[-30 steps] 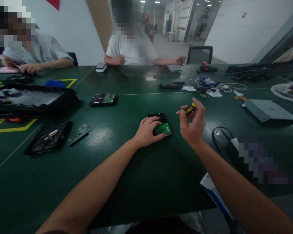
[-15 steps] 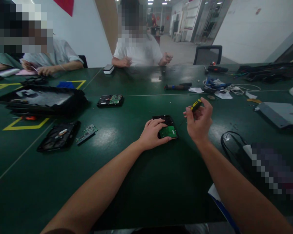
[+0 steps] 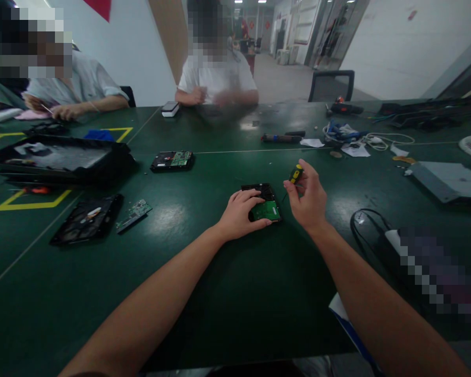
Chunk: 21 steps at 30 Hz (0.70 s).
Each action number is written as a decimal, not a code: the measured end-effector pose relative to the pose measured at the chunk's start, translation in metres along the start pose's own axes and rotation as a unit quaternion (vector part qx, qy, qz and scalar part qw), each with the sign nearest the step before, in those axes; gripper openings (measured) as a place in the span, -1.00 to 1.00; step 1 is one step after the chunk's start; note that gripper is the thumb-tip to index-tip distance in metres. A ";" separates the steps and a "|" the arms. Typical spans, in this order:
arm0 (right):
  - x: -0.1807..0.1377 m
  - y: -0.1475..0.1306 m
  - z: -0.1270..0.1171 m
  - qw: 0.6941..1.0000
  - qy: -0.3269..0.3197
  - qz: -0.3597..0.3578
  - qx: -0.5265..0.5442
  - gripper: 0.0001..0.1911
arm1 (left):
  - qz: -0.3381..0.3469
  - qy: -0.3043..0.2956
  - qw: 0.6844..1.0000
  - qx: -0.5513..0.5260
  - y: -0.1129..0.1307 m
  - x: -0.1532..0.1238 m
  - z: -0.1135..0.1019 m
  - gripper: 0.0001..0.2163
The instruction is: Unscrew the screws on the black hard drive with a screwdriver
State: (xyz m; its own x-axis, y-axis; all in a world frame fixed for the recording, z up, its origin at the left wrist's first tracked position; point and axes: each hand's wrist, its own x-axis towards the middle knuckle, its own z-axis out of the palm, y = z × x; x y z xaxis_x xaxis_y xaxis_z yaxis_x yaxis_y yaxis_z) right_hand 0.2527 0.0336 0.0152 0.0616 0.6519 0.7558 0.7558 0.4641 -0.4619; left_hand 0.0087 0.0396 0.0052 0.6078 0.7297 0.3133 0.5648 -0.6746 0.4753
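Note:
A hard drive (image 3: 267, 210) with a green circuit board facing up lies flat on the green table (image 3: 227, 293). My left hand (image 3: 240, 214) spans it, fingers over its far part and thumb along the near edge, holding it against the tabletop. Just right of the drive, my right hand (image 3: 310, 198) is closed around the yellow and black handle of a screwdriver (image 3: 296, 174). Its thin shaft slants down toward the drive's right side. The tip is too faint to place exactly, but it looks apart from the board.
Another hard drive (image 3: 172, 161) lies farther back. To the left are an opened drive casing (image 3: 87, 220), a loose circuit board (image 3: 134, 215) and a black tray (image 3: 63, 157). Cables (image 3: 347, 133) and a grey metal box (image 3: 449, 180) occupy the right. Two people sit across the table.
My right hand has come left and nearer the hard drive, with the screwdriver turned more upright. My left hand keeps its place on the drive. The view has shifted slightly.

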 end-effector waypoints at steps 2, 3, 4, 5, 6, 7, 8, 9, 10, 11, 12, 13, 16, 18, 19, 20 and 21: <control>0.001 -0.003 -0.001 1.000 -0.012 -0.012 -0.006 -0.32 | -0.001 -0.003 1.000 -0.002 0.000 0.000 -0.001 -0.41; 0.001 -0.005 -0.002 1.000 -0.016 -0.015 -0.010 -0.31 | -0.001 -0.004 1.000 -0.004 0.000 0.000 -0.001 -0.40; 0.001 -0.006 -0.003 1.000 -0.019 -0.015 -0.013 -0.30 | -0.001 -0.006 1.000 -0.007 0.000 0.000 -0.002 -0.40; 0.001 -0.008 -0.004 0.999 -0.023 -0.013 -0.018 -0.28 | -0.001 -0.007 1.000 -0.010 -0.001 0.000 -0.002 -0.39; 0.001 -0.010 -0.005 0.999 -0.027 -0.009 -0.025 -0.27 | -0.001 -0.009 1.000 -0.012 -0.001 0.000 -0.002 -0.39; 0.001 -0.011 -0.005 0.999 -0.030 -0.002 -0.034 -0.25 | -0.001 -0.010 1.000 -0.013 -0.001 0.000 -0.003 -0.39; 0.001 -0.011 -0.006 0.999 -0.033 0.008 -0.043 -0.24 | -0.001 -0.011 1.000 -0.012 -0.001 0.000 -0.003 -0.39; 0.001 -0.012 -0.006 0.998 -0.033 0.017 -0.052 -0.23 | 0.000 -0.012 1.000 -0.010 -0.001 0.000 -0.003 -0.39; 0.000 -0.011 -0.007 0.997 -0.032 0.026 -0.058 -0.22 | 0.001 -0.012 1.000 -0.008 -0.001 0.000 -0.003 -0.39; 0.000 -0.011 -0.007 0.997 -0.029 0.032 -0.060 -0.22 | 0.003 -0.011 1.000 -0.005 -0.001 0.000 -0.002 -0.39; 0.000 -0.010 -0.006 0.997 -0.025 0.035 -0.057 -0.23 | 0.004 -0.009 1.000 -0.003 -0.001 0.000 -0.002 -0.40; 0.000 -0.009 -0.006 0.998 -0.019 0.035 -0.049 -0.24 | 0.006 -0.007 1.000 -0.001 -0.001 0.000 -0.001 -0.40; -0.001 -0.008 -0.005 0.999 0.008 0.024 -0.023 -0.28 | 0.007 -0.005 1.000 0.002 -0.001 0.000 0.001 -0.41; 0.000 -0.009 -0.005 0.999 0.032 0.016 -0.013 -0.28 | 0.007 -0.003 1.000 0.002 -0.001 -0.001 0.002 -0.41; 0.000 -0.010 -0.005 0.999 0.045 0.011 -0.010 -0.28 | 0.007 -0.001 1.000 0.002 -0.001 -0.001 0.002 -0.41; 0.000 -0.012 -0.005 0.998 0.055 0.006 -0.007 -0.27 | 0.007 0.000 1.000 0.003 -0.001 -0.001 0.003 -0.41; 0.000 -0.014 -0.005 0.998 0.060 0.001 -0.003 -0.27 | 0.007 0.001 1.000 0.003 -0.002 -0.001 0.003 -0.41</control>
State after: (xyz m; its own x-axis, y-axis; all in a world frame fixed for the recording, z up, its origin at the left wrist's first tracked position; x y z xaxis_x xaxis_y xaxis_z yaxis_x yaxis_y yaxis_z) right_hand 0.2455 0.0242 0.0236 0.1412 0.5755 0.8055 0.7596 0.4588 -0.4610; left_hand 0.0089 0.0400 0.0019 0.6144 0.7202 0.3222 0.5596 -0.6857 0.4655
